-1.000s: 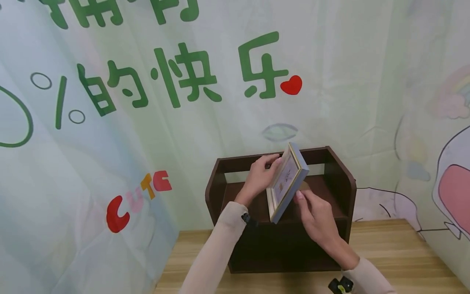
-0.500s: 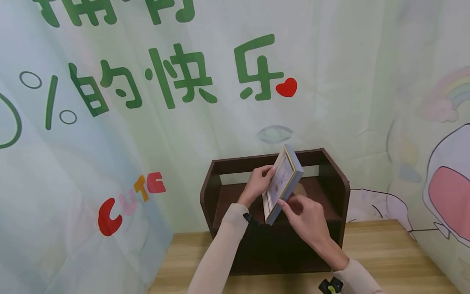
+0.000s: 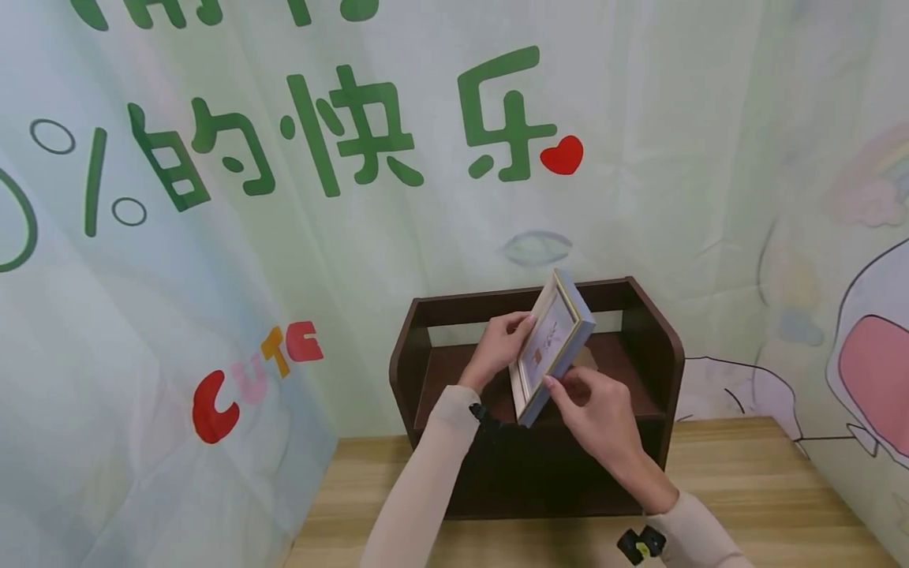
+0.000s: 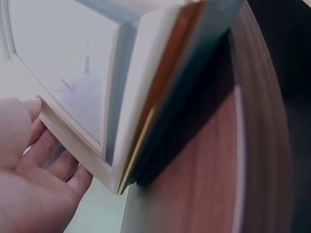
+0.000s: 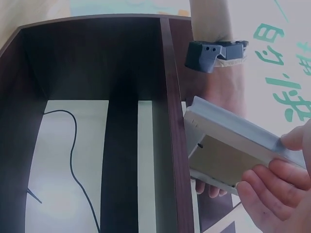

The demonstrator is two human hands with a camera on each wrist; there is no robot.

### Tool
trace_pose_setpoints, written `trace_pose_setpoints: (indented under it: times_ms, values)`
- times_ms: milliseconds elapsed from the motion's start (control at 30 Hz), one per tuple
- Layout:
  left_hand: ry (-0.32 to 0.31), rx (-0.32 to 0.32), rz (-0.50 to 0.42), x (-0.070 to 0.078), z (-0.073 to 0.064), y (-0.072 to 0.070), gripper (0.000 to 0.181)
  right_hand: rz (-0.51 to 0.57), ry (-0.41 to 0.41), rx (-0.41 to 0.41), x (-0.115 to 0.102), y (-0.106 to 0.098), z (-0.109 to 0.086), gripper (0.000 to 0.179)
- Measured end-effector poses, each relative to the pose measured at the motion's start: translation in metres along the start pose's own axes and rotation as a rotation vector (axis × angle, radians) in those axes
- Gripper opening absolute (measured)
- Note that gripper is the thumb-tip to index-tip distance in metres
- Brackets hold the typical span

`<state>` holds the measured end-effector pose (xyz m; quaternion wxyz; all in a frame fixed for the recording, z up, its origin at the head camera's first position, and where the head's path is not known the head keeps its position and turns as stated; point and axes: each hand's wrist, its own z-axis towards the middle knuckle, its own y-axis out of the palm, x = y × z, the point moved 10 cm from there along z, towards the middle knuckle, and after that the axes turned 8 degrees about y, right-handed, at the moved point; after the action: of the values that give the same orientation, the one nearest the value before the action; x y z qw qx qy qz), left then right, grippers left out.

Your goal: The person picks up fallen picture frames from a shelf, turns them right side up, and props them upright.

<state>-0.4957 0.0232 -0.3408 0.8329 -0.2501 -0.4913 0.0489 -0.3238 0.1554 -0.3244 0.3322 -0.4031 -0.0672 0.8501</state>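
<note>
In the head view a picture frame stands tilted over the upper shelf of a dark brown wooden rack. It has a pale front, a thin gold line and a grey-blue side. My left hand holds its left edge, thumb at the front and fingers behind, as the left wrist view shows. My right hand pinches the lower right edge between thumb and curled fingers. The right wrist view shows the recessed tan backing of the frame. A small tan piece shows behind the frame.
The rack stands on a wood-grain table against a printed curtain. Its raised side panels flank the upper shelf. In the right wrist view a thin black cable shows through the rack's open compartment.
My right thumb has shifted onto the frame's side edge, and the right hand has come slightly left. My left hand has slid a little lower on its edge. The frame stays tilted.
</note>
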Motion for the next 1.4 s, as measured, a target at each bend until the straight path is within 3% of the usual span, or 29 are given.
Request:
trace_pose_setpoints:
  times_ms: [400,800,933,1200,1400]
  values:
    - [-0.027,0.045,0.036,-0.004,-0.008,-0.023,0.043,0.013,0.078,-0.011,0.007,-0.007,0.006,0.012]
    - [-0.101,0.106,-0.007,-0.015,-0.027,-0.048,0.039,-0.014,0.197,-0.056,0.026,-0.012,0.018,0.022]
    - [-0.091,0.127,-0.029,-0.014,-0.033,-0.056,0.035,-0.029,0.23,-0.08,0.033,-0.011,0.023,0.026]
    - [-0.106,0.147,-0.163,-0.015,-0.052,-0.065,0.031,-0.038,0.275,-0.136,0.05,-0.011,0.036,0.029]
    - [-0.142,0.154,-0.268,-0.023,-0.066,-0.066,0.036,0.049,0.368,-0.223,0.067,-0.001,0.042,0.038]
